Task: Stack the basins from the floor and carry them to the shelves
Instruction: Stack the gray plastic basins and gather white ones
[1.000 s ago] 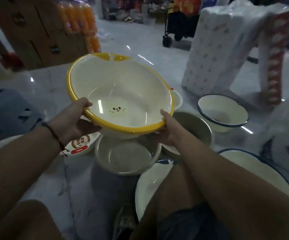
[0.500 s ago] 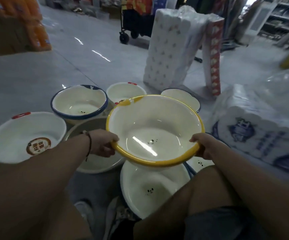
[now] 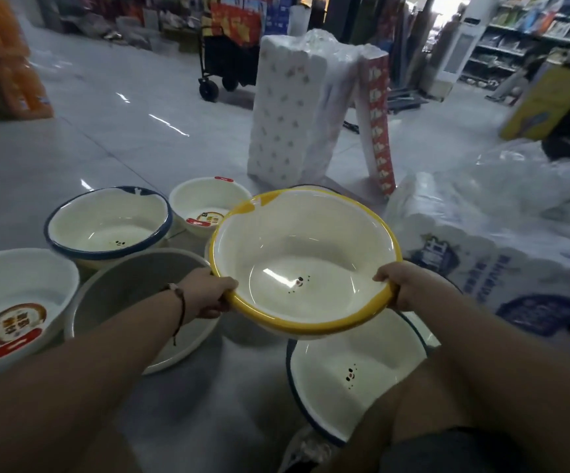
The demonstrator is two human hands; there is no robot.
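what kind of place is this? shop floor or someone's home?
Most likely a general goods shop, mid-restocking. Stocked retail shelves line the back right, wrapped bulk tissue packs stand on the tiled floor, and one basin carries a product label.

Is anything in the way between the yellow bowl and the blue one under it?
Nothing visible. The yellow-rimmed basin, gripped by the left hand and right hand, hangs over the blue-rimmed basin on the floor. What shows of that basin's inside holds nothing.
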